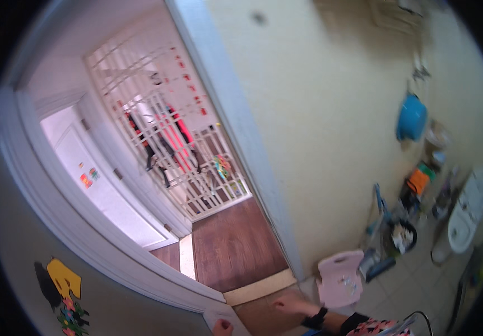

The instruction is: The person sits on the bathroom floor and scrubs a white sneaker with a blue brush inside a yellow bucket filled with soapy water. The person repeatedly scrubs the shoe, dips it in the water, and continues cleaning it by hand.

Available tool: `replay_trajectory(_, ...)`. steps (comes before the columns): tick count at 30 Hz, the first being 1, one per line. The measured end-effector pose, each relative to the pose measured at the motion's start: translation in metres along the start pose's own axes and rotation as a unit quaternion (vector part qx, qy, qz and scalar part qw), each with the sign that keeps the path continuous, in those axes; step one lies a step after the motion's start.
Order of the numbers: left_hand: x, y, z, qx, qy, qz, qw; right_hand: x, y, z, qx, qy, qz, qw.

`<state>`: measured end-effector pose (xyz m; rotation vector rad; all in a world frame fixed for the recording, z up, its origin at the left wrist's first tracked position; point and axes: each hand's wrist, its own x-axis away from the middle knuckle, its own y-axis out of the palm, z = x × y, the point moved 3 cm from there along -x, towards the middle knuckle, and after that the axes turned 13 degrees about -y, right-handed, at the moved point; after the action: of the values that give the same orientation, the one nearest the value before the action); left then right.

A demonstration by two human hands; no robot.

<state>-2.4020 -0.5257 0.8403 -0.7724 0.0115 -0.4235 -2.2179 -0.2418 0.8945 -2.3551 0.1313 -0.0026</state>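
Observation:
My right hand (pixel 292 304) reaches in from the lower right, blurred, with its fingers curled. It shows over the floor by the doorway, left of a pink plastic stool or chair (pixel 339 279). A black band (pixel 315 320) circles that wrist, below a patterned sleeve (pixel 371 326). No object shows in this hand. My left hand (pixel 223 327) is cut off by the bottom edge, beside the base of the white door frame (pixel 216 313). Its fingers look bent, and whether they hold anything is hidden.
A pale threshold (pixel 262 290) leads to a wooden floor (pixel 237 248) and a white lattice gate (pixel 157 117). To the right are a toilet (pixel 468 214), a filled waste bin (pixel 403 237), a dustpan (pixel 380 269) and a hanging blue basin (pixel 412 117). Flower stickers (pixel 70 313) decorate the left wall.

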Motion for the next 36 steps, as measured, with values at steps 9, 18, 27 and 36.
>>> replay_trajectory(9, 0.055, 0.134, 0.129, -0.083, 0.182, -0.355, 0.913, 0.211, -0.013, 0.063, -0.054, 0.181, 0.256, 0.948)
replay_trajectory(18, 0.126, 0.305, 0.298, -0.144, 0.349, -0.58, 0.722, 0.362, -0.039, 0.065, -0.044, 0.428, 0.42, 0.799)
replay_trajectory(27, 0.295, 0.56, 0.476, -0.081, 0.482, -0.651, 0.581, 0.594, -0.056, 0.138, -0.016, 0.588, 0.561, 0.582)
replay_trajectory(36, 0.639, 0.663, 0.668, -0.027, 0.554, -0.724, 0.41, 0.896, -0.171, 0.096, 0.072, 0.614, 0.7, 0.359)
